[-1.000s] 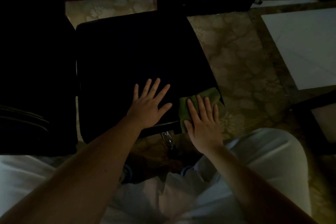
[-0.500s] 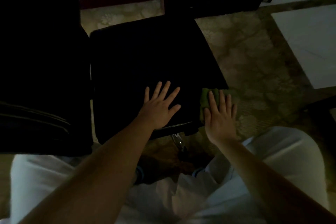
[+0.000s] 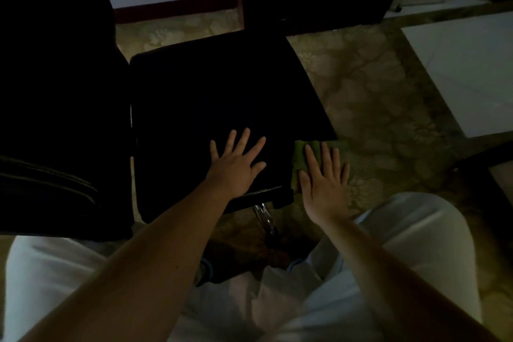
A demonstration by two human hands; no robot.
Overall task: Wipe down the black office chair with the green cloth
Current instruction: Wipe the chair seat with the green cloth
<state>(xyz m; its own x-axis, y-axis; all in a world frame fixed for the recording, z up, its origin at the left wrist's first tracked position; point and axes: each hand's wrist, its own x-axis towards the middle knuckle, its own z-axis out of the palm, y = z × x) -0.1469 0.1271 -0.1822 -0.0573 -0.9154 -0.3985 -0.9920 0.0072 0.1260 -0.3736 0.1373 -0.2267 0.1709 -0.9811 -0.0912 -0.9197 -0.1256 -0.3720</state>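
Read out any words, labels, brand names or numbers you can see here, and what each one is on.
No readable text. The black office chair, the green cloth under the right hand and the white panel show no lettering; the carpet has only a floral pattern. Dim light may hide faint marks.

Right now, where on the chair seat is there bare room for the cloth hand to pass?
The black seat looks bare from the left hand back to its far edge and across to its left edge. The near right corner is crowded: the right hand presses the green cloth there, beside the left hand.
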